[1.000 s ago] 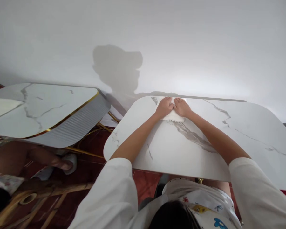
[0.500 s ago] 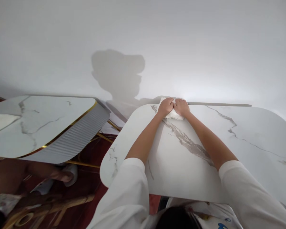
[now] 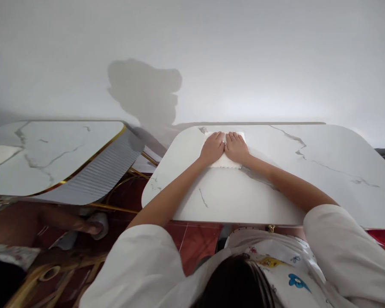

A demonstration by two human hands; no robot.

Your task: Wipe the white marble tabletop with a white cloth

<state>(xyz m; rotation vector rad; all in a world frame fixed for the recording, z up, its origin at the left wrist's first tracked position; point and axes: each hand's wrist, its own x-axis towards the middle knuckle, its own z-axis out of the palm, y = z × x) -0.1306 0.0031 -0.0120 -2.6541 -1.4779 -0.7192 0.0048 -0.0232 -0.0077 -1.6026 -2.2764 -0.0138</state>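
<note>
A white cloth (image 3: 226, 161) lies spread on a white marble-patterned table (image 3: 269, 209), close to its far edge. Flat on the left part of the cloth rests my left hand (image 3: 212, 147), its fingers stretched forward. My right hand (image 3: 236, 147) presses on the right part the same way, palm down. The two thumbs meet or nearly meet in the middle. Much of the cloth is hidden beneath the hands; its scalloped near edge shows below them.
A second marble-patterned table (image 3: 67, 149) with gold trim and a ribbed side stands to the left, a white cloth or sheet (image 3: 0, 156) on it. Another person's leg (image 3: 60, 218) and a wooden chair (image 3: 60, 273) are below it. A white wall (image 3: 244, 64) runs behind.
Both hands and the cloth have slid back from the table's far edge toward me. The fingers, more curled before, now lie flatter. The view has shifted slightly.
</note>
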